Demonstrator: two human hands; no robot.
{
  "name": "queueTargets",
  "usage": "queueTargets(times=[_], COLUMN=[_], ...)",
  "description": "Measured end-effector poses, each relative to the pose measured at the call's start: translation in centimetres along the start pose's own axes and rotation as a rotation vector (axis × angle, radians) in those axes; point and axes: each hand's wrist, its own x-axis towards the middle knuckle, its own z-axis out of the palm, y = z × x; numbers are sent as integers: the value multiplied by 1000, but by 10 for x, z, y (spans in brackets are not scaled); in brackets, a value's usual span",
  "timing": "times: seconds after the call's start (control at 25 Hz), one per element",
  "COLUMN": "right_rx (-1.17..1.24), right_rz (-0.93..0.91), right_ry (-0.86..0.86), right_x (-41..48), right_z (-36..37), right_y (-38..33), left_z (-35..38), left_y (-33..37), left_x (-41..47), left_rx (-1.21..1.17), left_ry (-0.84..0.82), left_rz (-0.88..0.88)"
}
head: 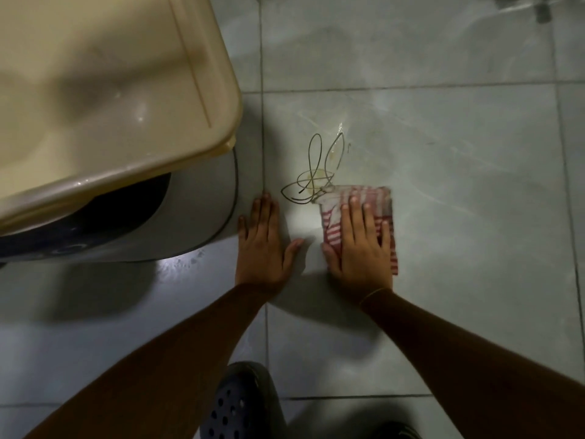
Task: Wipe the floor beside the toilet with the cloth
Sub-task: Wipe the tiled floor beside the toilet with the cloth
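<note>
A red-and-white striped cloth [373, 198] lies folded flat on the grey tiled floor [443, 153]. My right hand [361, 245] presses down on it, palm flat, fingers spread. Just beyond the cloth's far left corner are dark scribbled lines [316, 172] and a yellowish stain on the tile. My left hand [264, 245] rests flat on the bare floor, fingers apart, holding nothing, right beside the toilet's white base [202, 210]. The toilet's cream lid [104, 90] fills the upper left.
A dark perforated clog [243, 403] on my foot is at the bottom centre. Tile grout lines run across the floor. A dark fixture [538, 7] shows at the top right corner. The floor looks wet and glossy near the toilet base.
</note>
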Motion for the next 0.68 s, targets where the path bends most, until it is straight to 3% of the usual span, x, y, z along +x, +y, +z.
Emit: queueTargets(times=[0.28,0.48,0.56,0.68], right_rx=[-11,14,-5,-58], right_rz=[-194,-287,-239,18], right_ry=[94,42,0,47], right_x=[79,21,-22,-28], right_z=[7,17,20,-1], right_y=[-66,-29,3,51], left_z=[2,1,3,5], left_y=[1,0,-1,-2], left_x=[1,0,0,0], left_rx=[-71,8,24,36], left_ry=[97,72,68,62], left_rz=[-13,-3,-3,-15])
